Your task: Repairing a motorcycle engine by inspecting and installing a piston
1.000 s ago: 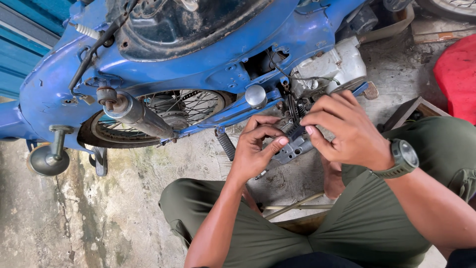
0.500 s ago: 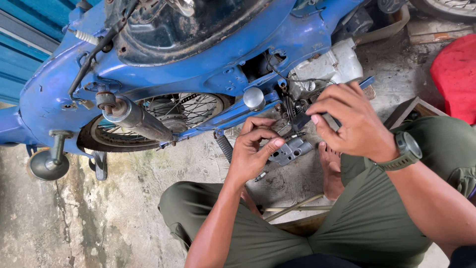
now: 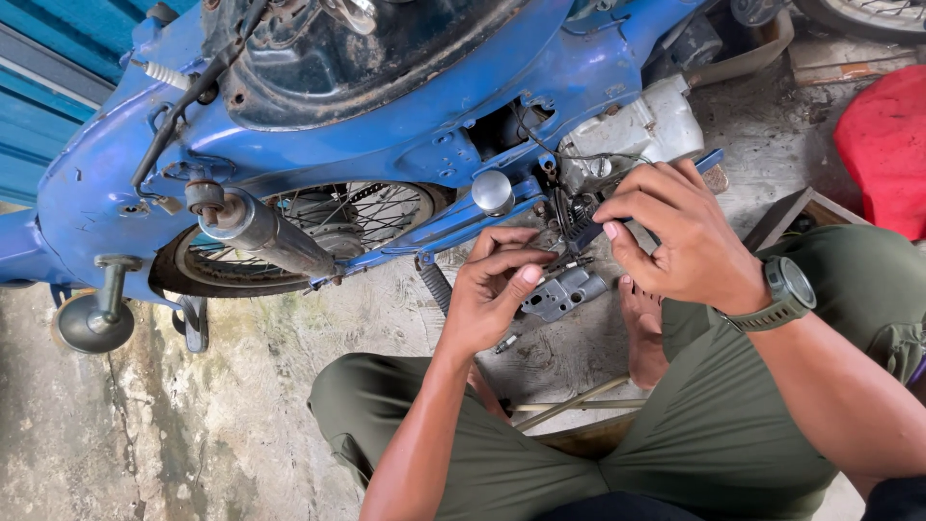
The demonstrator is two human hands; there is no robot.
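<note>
A blue motorcycle (image 3: pixel 318 106) stands stripped in front of me, spoked wheel (image 3: pixel 338 227) and grey engine case (image 3: pixel 632 130) exposed. My left hand (image 3: pixel 497 294) holds a small grey metal part (image 3: pixel 564 292) low beside the frame, fingertips pinched on its top. My right hand (image 3: pixel 675 236), with a green watch on the wrist, grips a dark ribbed piece (image 3: pixel 584 224) attached to black cables next to the engine. The two hands are a few centimetres apart. A small bolt (image 3: pixel 506 342) lies on the concrete under my left hand.
My bare foot (image 3: pixel 641 333) rests on the stained concrete floor (image 3: pixel 193 434). A chrome shock absorber (image 3: pixel 265 232) and a coil spring (image 3: pixel 434 283) hang off the frame. A red object (image 3: pixel 887 145) lies at right, a wooden frame (image 3: pixel 791 214) beside it, blue shutter (image 3: pixel 48 106) at left.
My right hand has lifted off the grey part and moved up right to the dark ribbed piece by the engine. My left hand keeps hold of the grey part.
</note>
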